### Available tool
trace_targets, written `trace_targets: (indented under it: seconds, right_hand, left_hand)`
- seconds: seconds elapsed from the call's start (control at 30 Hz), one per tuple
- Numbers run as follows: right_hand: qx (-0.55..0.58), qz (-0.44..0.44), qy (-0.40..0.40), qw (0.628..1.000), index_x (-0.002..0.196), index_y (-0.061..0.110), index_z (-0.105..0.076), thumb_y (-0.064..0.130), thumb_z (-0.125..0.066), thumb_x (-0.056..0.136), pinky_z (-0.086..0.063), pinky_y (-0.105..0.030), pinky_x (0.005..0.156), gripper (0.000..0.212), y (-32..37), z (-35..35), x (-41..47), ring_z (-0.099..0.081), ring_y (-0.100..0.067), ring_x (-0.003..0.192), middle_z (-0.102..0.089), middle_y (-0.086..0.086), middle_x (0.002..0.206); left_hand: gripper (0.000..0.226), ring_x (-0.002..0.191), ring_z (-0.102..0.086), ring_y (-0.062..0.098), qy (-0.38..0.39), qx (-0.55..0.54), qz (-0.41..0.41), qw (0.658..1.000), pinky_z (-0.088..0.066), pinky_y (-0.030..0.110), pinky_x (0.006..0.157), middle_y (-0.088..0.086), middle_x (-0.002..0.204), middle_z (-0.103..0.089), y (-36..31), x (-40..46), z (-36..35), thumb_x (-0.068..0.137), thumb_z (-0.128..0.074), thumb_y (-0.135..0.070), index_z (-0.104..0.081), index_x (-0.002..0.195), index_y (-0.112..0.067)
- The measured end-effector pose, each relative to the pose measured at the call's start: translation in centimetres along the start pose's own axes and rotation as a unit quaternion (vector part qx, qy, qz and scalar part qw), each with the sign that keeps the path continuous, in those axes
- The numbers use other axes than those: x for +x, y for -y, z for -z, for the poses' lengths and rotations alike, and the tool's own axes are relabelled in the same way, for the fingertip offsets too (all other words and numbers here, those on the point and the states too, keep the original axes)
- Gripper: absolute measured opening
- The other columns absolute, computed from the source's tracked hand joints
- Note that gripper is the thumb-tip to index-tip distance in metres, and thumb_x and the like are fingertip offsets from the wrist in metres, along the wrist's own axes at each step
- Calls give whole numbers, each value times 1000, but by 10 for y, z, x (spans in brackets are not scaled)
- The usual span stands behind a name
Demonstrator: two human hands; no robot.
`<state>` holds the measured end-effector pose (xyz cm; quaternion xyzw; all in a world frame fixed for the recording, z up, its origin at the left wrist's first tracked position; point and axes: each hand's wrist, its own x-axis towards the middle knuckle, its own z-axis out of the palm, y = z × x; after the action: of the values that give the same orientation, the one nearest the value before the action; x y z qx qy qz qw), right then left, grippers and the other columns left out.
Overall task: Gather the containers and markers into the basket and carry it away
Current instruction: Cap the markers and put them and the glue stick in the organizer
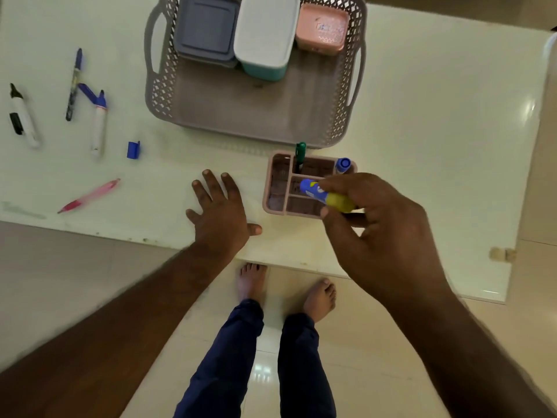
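Yellow-bodied, blue-capped marker is pinched in the right hand fingers, cap foremost over the pink organiser near the worktop's near edge; left hand rests flat, empty, beside it.

Three lidded containers fill the far half of the basket, whose near half lies bare, while a pink organizer touching its near wall blocks the approach across the tabletop.

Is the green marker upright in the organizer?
Upright: the green marker stands in a back compartment of the organizer, cap up.
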<state>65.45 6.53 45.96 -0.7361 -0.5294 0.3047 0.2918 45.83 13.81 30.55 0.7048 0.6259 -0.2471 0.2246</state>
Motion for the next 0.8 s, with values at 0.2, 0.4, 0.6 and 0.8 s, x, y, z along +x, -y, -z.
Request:
trace_targets:
  seconds: [0.2, 0.4, 0.6, 0.8]
  right_hand:
    - [-168, -36, 55, 984, 119, 17, -67, 17, -59, 94, -40, -20, 70, 27, -7, -38, 27, -62, -16, 79, -71, -3, 115]
    - [-193, -69, 71, 976, 119, 19, -62, 15, -58, 93, -51, -28, 73, 27, -21, -60, 47, -55, -12, 79, -69, -1, 112]
    - [-207, -46, 76, 974, 117, 17, -64, 14, -60, 91, -52, -31, 73, 27, -25, -68, 55, -49, -11, 81, -64, -3, 113]
    - [-212, -41, 77, 973, 114, 18, -64, 14, -58, 91, -53, -32, 75, 24, -26, -68, 50, -62, -17, 88, -65, -2, 114]
  left_hand:
    - [125, 147, 8, 50, -16, 11, -9, 1000, -27, 68, 108, 27, 160, 16, 3, 1, -5, 74, -67, -67, 10, 153, -9]
    - [125, 147, 6, 50, -30, 21, -15, 999, -28, 68, 107, 27, 160, 14, 4, 0, -7, 73, -65, -69, 8, 153, -8]
    - [125, 147, 7, 50, -22, 22, -14, 999, -28, 68, 109, 27, 160, 16, 5, 2, -6, 74, -64, -69, 10, 153, -8]
    - [125, 147, 8, 50, -15, 28, -9, 999, -28, 67, 109, 28, 159, 17, 4, 3, -4, 75, -64, -69, 11, 153, -7]
